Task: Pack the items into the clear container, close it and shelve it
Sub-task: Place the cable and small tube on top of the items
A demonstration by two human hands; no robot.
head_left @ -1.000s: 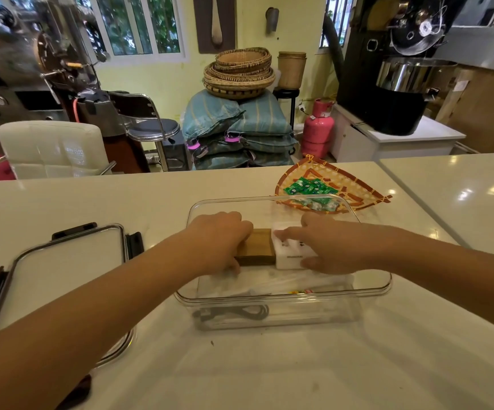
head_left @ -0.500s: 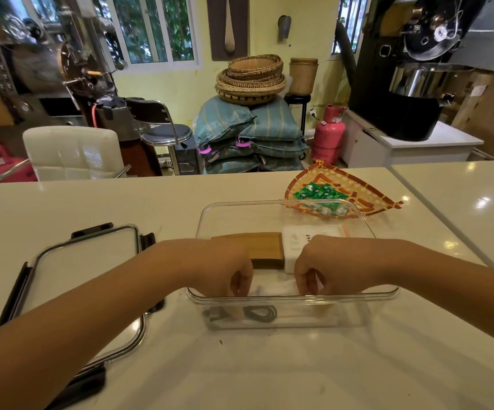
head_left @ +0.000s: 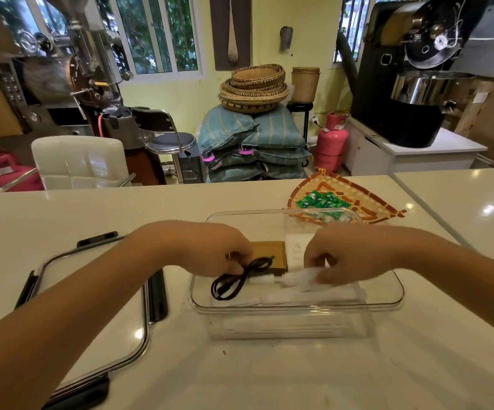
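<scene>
The clear container (head_left: 387, 306) stands open on the white counter in front of me. Inside it lie a brown wooden block (head_left: 270, 255) and a white box (head_left: 296, 253) side by side. My left hand (head_left: 207, 250) pinches a coiled black cable (head_left: 233, 281) and holds it above the container's left half. My right hand (head_left: 349, 254) grips a blurred white plastic-wrapped item (head_left: 302, 278) just over the container's middle. The container's clear lid (head_left: 97, 318) with black latches rests flat on the counter to the left.
A woven fan-shaped tray (head_left: 367, 199) with several green sachets (head_left: 319, 201) lies behind the container. A seam in the counter (head_left: 435, 220) runs diagonally at the right. Beyond the counter are a white chair (head_left: 77, 161), stacked sacks and roasting machines.
Both hands have risen from the near wall of the container. The left hand now lifts the black cable, and the right hand lifts a white wrapped item.
</scene>
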